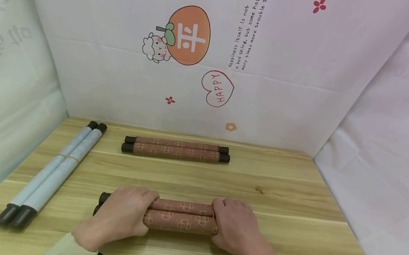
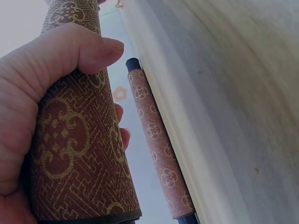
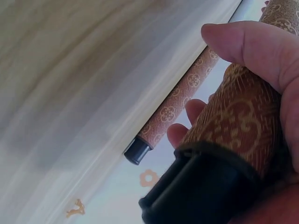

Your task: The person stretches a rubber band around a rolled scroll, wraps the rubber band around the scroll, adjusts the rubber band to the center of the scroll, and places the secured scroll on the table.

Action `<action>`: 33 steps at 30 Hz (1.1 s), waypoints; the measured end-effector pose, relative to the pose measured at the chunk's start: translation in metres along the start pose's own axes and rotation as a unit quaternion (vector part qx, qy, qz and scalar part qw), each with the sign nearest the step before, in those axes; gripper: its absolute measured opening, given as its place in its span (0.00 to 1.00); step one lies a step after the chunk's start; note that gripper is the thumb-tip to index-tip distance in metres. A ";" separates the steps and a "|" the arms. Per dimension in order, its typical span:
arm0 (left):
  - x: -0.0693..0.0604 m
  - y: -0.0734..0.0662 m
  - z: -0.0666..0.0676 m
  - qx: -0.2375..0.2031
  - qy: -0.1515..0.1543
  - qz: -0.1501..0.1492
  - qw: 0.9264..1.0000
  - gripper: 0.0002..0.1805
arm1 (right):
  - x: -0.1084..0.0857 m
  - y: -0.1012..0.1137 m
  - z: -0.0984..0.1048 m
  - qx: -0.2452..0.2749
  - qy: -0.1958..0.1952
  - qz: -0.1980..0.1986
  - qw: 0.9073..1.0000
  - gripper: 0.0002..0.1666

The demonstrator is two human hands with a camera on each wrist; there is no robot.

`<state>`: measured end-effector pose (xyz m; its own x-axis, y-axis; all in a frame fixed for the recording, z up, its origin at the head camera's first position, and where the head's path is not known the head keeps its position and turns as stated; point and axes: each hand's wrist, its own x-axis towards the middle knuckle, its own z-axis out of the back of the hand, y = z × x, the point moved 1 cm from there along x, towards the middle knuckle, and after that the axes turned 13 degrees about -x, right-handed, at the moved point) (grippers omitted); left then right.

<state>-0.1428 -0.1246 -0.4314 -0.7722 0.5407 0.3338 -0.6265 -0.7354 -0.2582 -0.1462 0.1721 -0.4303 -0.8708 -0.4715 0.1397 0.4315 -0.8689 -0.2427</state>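
Wooden tabletop (image 1: 295,215) (white cloth (image 1: 295,93) behind) underlies brown scrolls (image 1: 182,223).

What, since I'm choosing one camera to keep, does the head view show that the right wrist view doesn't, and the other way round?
Only the head view: the pale tied rolls on the left of the table, and the red heart print reading HAPPY.

Only the right wrist view: the dark right end of the gripped brown rolls, which the right hand covers in the head view.

Both: that hand holding those rolls, the other brown pair beyond, and an orange flower print.
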 end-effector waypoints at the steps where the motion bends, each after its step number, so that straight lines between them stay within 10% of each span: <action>1: 0.000 0.000 0.000 0.000 -0.001 -0.001 1.000 0.27 | 0.000 0.001 0.000 0.001 -0.004 -0.001 1.000 0.28; 33: 0.001 -0.005 -0.002 -0.021 0.006 0.007 1.000 0.25 | 0.004 0.015 0.003 -0.026 -0.027 0.011 0.999 0.42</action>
<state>-0.1411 -0.1197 -0.4319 -0.7815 0.5363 0.3189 -0.6200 -0.7251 -0.2999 -0.1422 0.1566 -0.4310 -0.8465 -0.4993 0.1850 0.4365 -0.8496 -0.2960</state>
